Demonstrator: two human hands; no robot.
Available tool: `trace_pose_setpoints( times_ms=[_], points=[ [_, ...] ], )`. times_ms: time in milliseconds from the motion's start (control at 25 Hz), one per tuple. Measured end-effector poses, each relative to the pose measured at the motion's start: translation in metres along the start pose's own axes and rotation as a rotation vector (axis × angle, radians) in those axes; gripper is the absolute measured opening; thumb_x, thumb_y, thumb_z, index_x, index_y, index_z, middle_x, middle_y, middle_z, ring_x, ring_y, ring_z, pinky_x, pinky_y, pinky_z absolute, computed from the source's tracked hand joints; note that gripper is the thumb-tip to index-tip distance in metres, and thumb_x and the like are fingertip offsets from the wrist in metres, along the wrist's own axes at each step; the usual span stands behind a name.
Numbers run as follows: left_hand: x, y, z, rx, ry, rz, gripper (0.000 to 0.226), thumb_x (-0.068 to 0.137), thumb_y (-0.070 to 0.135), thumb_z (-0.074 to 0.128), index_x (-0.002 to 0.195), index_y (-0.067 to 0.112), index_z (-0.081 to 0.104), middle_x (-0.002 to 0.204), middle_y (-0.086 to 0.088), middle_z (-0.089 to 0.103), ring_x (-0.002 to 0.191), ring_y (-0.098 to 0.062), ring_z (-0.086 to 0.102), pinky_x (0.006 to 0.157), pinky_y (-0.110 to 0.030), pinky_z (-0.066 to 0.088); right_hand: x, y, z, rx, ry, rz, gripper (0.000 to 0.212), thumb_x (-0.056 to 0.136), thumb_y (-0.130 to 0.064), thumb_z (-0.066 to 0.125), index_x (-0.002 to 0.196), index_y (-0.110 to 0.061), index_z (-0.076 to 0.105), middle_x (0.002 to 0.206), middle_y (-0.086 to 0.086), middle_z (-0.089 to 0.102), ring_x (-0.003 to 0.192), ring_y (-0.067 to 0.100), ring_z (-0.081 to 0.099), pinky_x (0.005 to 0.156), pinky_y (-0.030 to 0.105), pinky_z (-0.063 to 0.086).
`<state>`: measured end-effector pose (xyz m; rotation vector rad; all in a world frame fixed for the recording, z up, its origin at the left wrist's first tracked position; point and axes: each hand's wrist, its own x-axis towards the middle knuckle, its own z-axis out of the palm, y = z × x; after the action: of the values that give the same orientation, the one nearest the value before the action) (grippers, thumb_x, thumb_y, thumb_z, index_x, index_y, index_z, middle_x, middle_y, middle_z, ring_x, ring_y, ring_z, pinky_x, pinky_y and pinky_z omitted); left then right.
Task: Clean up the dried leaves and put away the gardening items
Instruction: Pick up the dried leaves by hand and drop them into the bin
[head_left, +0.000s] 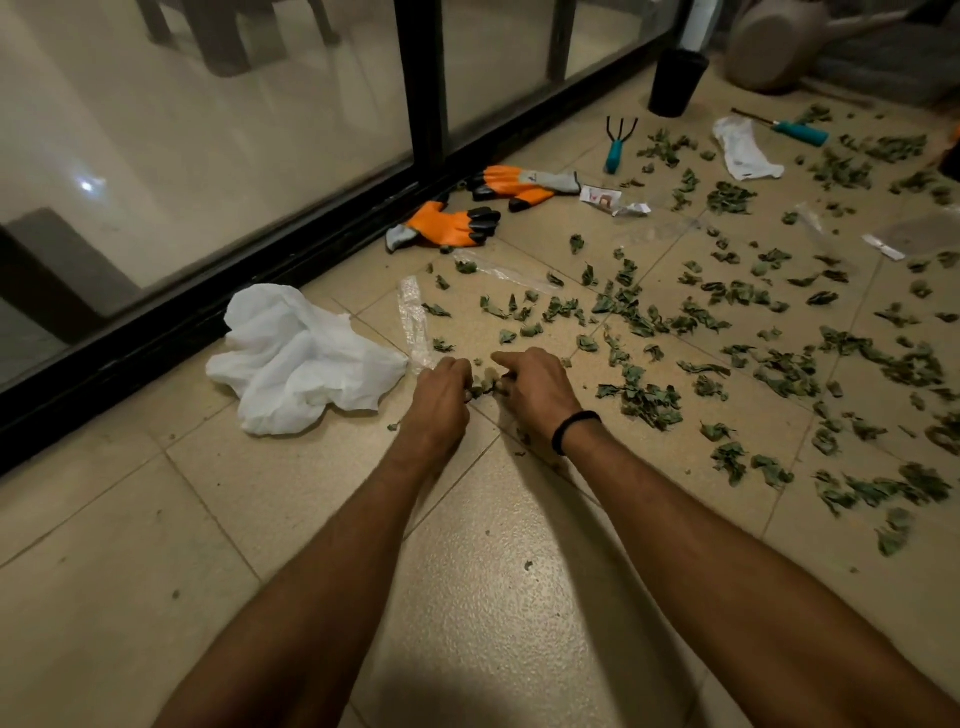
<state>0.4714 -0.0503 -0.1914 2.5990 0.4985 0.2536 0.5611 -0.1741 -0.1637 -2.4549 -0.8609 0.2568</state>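
Dried green leaves (644, 400) lie scattered over the tiled floor, mostly to the right. My left hand (441, 395) and my right hand (535, 389) are side by side on the floor, fingers curled around a small clump of leaves (485, 385) between them. A white plastic bag (296, 358) lies crumpled just left of my left hand. Two orange gardening gloves (452, 224) (519, 184) lie by the door track. A teal hand rake (615, 145) and a teal-handled tool (797, 132) lie farther back.
A black-framed glass sliding door (426, 88) runs along the left. Clear plastic wrappers (415, 317), a white wrapper (743, 148), and a small packet (602, 197) litter the floor. A black cup (675, 83) and a beige watering can (779, 47) stand at the back right.
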Motion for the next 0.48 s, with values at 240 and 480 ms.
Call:
trace_pose_setpoints(
  times_ms=[240, 480],
  points=[
    [-0.034, 0.007, -0.007, -0.17, 0.128, -0.115, 0.024, 0.073, -0.009, 0.052, 0.073, 0.014, 0.045, 0.077, -0.004, 0.057, 0.073, -0.025, 0.055, 0.057, -0.033, 0.035, -0.02, -0.013, 0.016, -0.081, 0.05, -0.024, 0.021, 0.095, -0.009, 0.056, 0.097, -0.009, 0.077, 0.096, 0.011, 0.065, 0.09, 0.024, 0.06, 0.077, 0.028, 0.045],
    [-0.079, 0.004, -0.081, -0.708, 0.338, -0.465, 0.014, 0.085, 0.001, 0.067, 0.078, 0.01, 0.059, 0.08, 0.002, 0.067, 0.075, -0.017, 0.064, 0.068, -0.031, 0.05, -0.043, -0.042, -0.004, 0.871, 0.061, 0.561, 0.013, 0.087, -0.007, 0.073, 0.099, -0.006, 0.076, 0.093, 0.006, 0.075, 0.075, 0.013, 0.067, 0.083, 0.033, 0.06]
  ],
)
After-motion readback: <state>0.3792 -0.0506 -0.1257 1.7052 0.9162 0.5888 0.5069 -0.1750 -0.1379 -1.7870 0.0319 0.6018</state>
